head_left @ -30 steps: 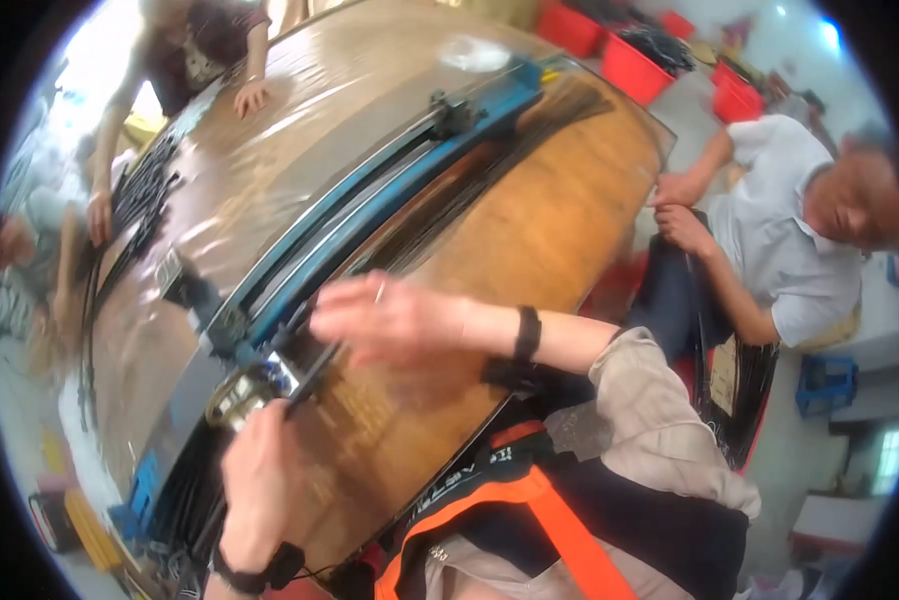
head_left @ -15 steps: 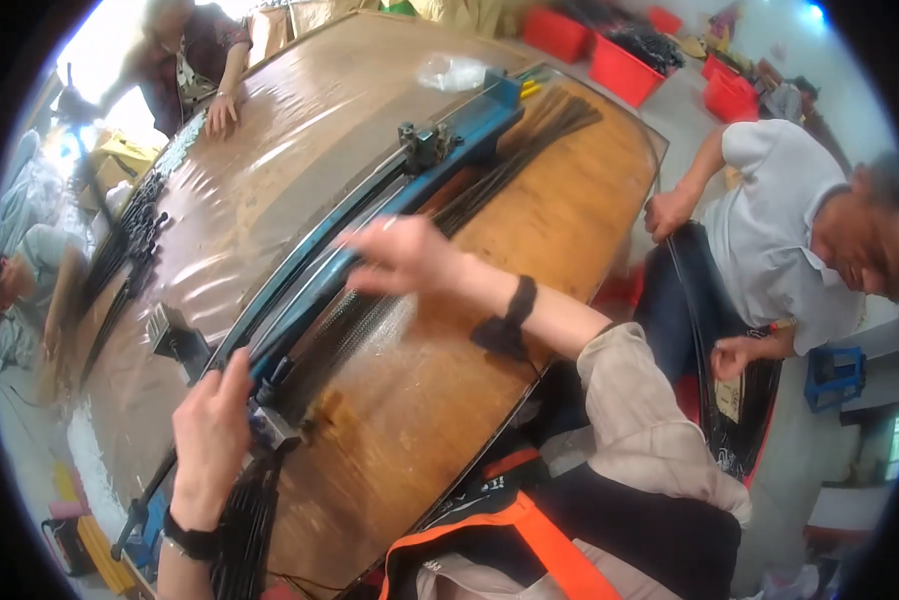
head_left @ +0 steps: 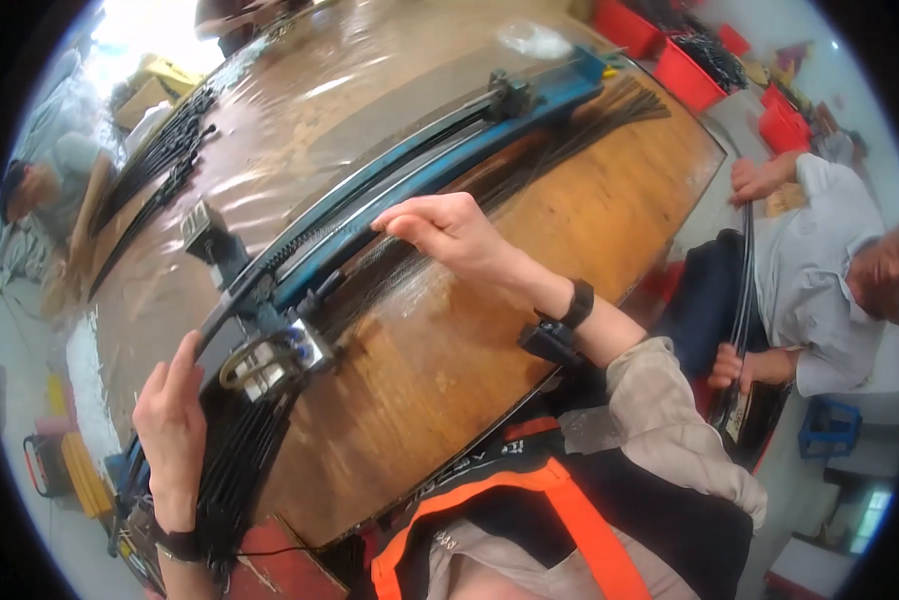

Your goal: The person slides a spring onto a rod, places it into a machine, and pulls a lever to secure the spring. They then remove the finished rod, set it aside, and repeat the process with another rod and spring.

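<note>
A long blue rail fixture (head_left: 409,170) lies diagonally across the table. My left hand (head_left: 169,415) is at its near-left end, fingers closed around a thin black rod (head_left: 212,335) that runs along the fixture. Over the middle of the rail is my right hand (head_left: 449,230), with thumb and fingers pinched together at its edge; what they hold, if anything, is too small to make out. A coiled spring (head_left: 291,243) shows in the rail between my hands. Beside my left hand sits a metal clamp block (head_left: 309,345) with a hose.
Thin dark rods (head_left: 609,120) lie behind the rail, and a black bundle (head_left: 249,450) hangs by my left wrist. More black rods (head_left: 159,150) rest at the far left. A co-worker (head_left: 819,270) sits at right holding dark strips. Red bins (head_left: 699,75) stand beyond the table (head_left: 439,390).
My right fingers, spread and blurred before, are now pinched together. The left hand sits farther down and left from the clamp block. The co-worker at right now has both hands on the strips.
</note>
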The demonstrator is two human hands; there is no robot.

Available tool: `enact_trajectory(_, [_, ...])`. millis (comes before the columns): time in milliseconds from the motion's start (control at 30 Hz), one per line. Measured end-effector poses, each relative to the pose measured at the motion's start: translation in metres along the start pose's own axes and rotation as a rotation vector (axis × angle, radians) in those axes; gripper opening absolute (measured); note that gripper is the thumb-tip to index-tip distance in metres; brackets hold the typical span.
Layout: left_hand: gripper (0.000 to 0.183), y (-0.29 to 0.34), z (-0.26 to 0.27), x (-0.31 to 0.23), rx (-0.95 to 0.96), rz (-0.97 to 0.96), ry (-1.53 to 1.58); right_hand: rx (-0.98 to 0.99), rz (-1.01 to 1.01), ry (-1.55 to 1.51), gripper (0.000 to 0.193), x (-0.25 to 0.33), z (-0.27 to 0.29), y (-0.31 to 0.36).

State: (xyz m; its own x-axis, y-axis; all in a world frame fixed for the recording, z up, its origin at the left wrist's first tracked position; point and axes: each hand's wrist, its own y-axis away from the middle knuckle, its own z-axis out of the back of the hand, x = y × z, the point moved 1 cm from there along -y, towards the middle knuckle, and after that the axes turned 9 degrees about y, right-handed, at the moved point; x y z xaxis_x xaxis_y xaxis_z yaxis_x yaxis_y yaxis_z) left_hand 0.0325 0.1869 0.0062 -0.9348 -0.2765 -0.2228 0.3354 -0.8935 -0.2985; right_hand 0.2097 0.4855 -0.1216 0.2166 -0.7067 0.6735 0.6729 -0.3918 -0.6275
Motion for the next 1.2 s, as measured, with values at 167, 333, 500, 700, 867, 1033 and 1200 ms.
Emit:
enact_trajectory(167, [0.039, 0.014, -0.002, 0.0, 0.015, 0.058, 0.005, -0.247, 0.343, 0.194, 0.028, 0.017, -0.027, -0.028])
enact_trajectory(333, [0.04, 0.025, 0.007, -0.004, 0.02, 0.029, 0.034, -0.117, 0.566, 0.245, 0.028, 0.043, -0.051, -0.028])
enact_trajectory(500, [0.039, 0.033, 0.001, -0.012, -0.001, 0.034, 0.024, -0.125, 0.353, 0.277, 0.032, 0.033, -0.058, -0.029])
enact_trajectory(700, [0.026, 0.075, 0.054, 0.032, -0.264, 0.096, -0.043, -0.059, 0.38, 0.498, 0.019, 0.004, -0.042, -0.073])
enact_trajectory(867, [0.022, 0.105, 0.1, 0.028, -0.492, 0.464, 0.019, 0.375, 0.142, 0.347, 0.016, 0.015, -0.064, -0.084])
enact_trajectory(1033, [0.025, 0.14, 0.112, 0.022, -0.522, 0.626, 0.138, 0.488, 0.104, -0.15, 0.016, 0.069, -0.126, -0.107])
enact_trajectory(1200, [0.026, 0.168, 0.111, 0.019, -0.505, 0.781, 0.099, 0.576, 0.287, 0.04, 0.017, 0.068, -0.159, -0.123])
